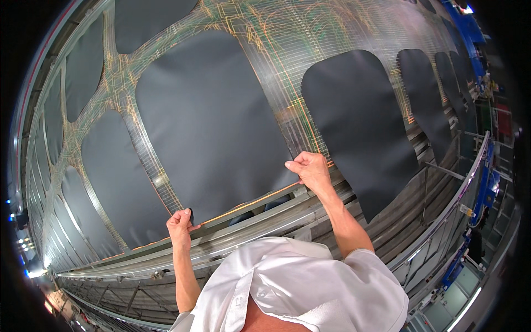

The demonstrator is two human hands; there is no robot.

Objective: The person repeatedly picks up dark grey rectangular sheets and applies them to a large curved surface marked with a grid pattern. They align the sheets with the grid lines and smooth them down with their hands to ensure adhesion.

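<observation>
A large dark grey, leather-like sheet [207, 116] with rounded far corners lies across the broad work surface in front of me. My left hand [179, 226] is closed at the sheet's near left corner, pinching a small dark turned-up bit of it. At the near right corner my right hand [311, 171] is also closed, thumb and fingers pressed together on the sheet's edge. Between the two hands, the near edge of the sheet lies along an orange line [243, 206] at the border of the surface. Whatever lies under my fingertips is hidden.
Several similar dark pieces lie around; one on the right [359, 110] hangs its pointed end over the near edge. The surface [271, 83] is covered with green and orange lines. Metal rails [221, 243] run along its front. A blue frame [487, 188] stands at far right.
</observation>
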